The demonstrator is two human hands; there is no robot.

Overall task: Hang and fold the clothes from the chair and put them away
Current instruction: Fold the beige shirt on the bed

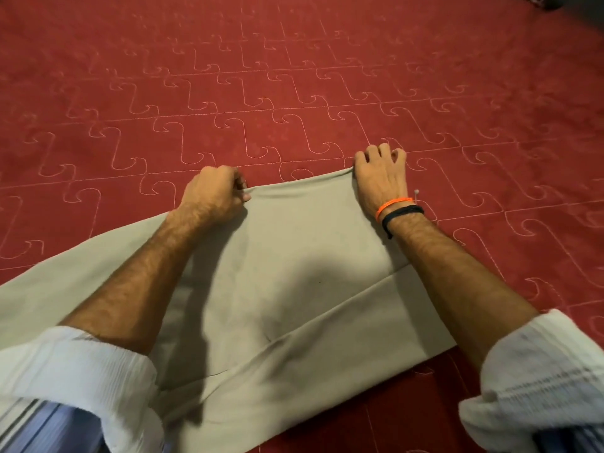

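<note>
A beige-grey garment [294, 256] lies folded flat on a red quilted bedspread [294, 93]. Its folded edge runs across the far side, between my two hands. My left hand [214, 194] is fisted around the left end of that fold. My right hand [380, 178] pinches the right end, its fingers spread onto the bedspread beyond the cloth. An orange band and a black band circle my right wrist. Part of the garment trails off to the lower left under my left forearm.
The red bedspread with stitched curl patterns fills the view on all sides of the garment. A dark object [555, 1] shows at the top right corner. My rolled white sleeves cover the lower corners.
</note>
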